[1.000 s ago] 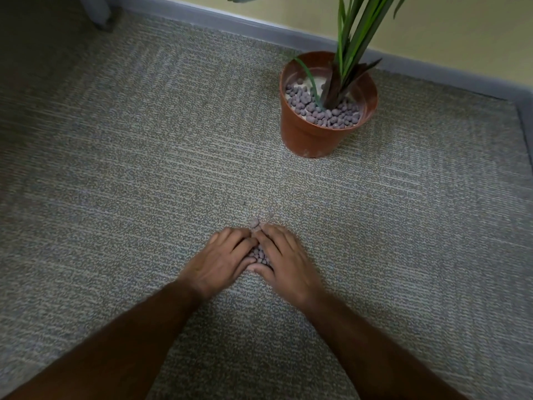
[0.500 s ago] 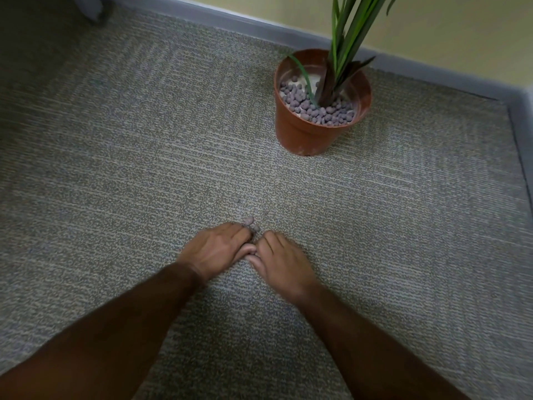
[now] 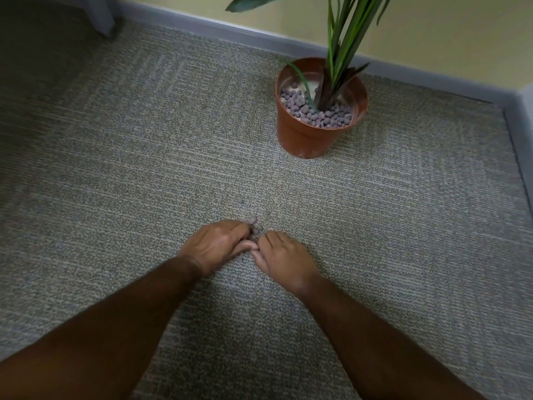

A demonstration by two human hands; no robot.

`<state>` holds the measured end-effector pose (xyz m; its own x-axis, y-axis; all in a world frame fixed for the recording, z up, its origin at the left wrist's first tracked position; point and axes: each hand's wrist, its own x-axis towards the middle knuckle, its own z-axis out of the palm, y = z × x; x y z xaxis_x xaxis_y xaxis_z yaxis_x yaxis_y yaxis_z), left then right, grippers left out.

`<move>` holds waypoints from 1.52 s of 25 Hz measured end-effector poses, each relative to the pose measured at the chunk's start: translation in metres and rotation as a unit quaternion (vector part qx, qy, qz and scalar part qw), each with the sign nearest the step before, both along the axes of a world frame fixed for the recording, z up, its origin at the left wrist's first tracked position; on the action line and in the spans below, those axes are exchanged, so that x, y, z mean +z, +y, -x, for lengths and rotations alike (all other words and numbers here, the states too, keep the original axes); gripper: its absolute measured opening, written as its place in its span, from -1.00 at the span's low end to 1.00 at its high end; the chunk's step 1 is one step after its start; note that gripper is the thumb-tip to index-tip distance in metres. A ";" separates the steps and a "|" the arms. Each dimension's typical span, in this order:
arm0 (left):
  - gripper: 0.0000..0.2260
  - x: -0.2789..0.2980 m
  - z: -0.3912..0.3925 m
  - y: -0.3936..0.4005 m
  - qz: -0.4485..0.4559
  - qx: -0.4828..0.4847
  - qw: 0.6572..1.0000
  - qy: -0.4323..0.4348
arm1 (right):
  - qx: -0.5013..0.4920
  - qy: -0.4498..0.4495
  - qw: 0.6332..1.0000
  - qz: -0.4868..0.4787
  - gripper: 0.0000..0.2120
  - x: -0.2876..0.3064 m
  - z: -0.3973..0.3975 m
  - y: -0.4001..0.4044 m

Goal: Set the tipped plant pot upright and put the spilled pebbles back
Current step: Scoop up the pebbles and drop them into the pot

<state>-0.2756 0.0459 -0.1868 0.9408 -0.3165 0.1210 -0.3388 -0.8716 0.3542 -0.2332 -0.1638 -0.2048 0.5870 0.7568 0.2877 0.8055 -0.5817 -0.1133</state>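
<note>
The terracotta plant pot (image 3: 305, 137) stands upright on the carpet near the far wall, a green plant (image 3: 343, 39) rising from it and grey-purple pebbles (image 3: 314, 112) covering its near half. My left hand (image 3: 216, 243) and my right hand (image 3: 281, 256) lie side by side on the carpet in front of me, cupped toward each other. A small heap of spilled pebbles (image 3: 255, 228) shows between the fingertips. Both hands press around this heap; how many pebbles lie under the palms is hidden.
Grey-green carpet (image 3: 115, 168) covers the floor. A grey skirting board (image 3: 230, 33) runs along the yellow wall and turns a corner at the right (image 3: 519, 119). A pale furniture leg (image 3: 101, 15) stands at the far left.
My hands have closed tighter around the pebble heap and shifted slightly left. The view has tilted a little, with the pot now farther up and right.
</note>
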 end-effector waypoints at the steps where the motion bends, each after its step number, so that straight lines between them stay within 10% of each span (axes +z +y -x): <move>1: -0.62 0.004 0.000 0.000 0.005 0.009 1.000 -0.002 | 0.000 0.001 1.000 0.002 -0.72 0.000 0.000 0.000; 11: -0.70 0.031 -0.006 -0.015 0.137 0.120 0.979 0.093 | -0.024 0.070 0.997 -0.028 -0.79 0.018 -0.003 -0.006; 17: -0.60 0.051 -0.021 -0.037 0.413 0.295 0.846 0.166 | -0.191 0.309 0.918 -0.159 -0.77 0.044 -0.001 -0.002; 20: -0.60 0.067 -0.032 -0.045 0.650 0.375 0.610 0.255 | -0.298 0.440 0.781 -0.328 -0.75 0.059 -0.006 0.008; 23: -0.64 0.075 -0.043 -0.058 0.795 0.340 0.390 0.316 | -0.308 0.619 0.414 -0.593 -0.72 0.074 -0.016 0.015; 25: -0.65 0.078 -0.050 -0.071 0.831 0.316 0.318 0.330 | -0.250 0.662 0.270 -0.653 -0.70 0.079 -0.020 0.016; 34: -0.67 0.106 -0.088 -0.092 0.868 0.346 0.218 0.282 | -0.311 0.633 0.219 -0.674 -0.73 0.121 -0.053 0.028; 38: -0.67 0.144 -0.127 -0.088 0.858 0.380 0.234 0.255 | -0.341 0.622 0.211 -0.672 -0.71 0.163 -0.096 0.035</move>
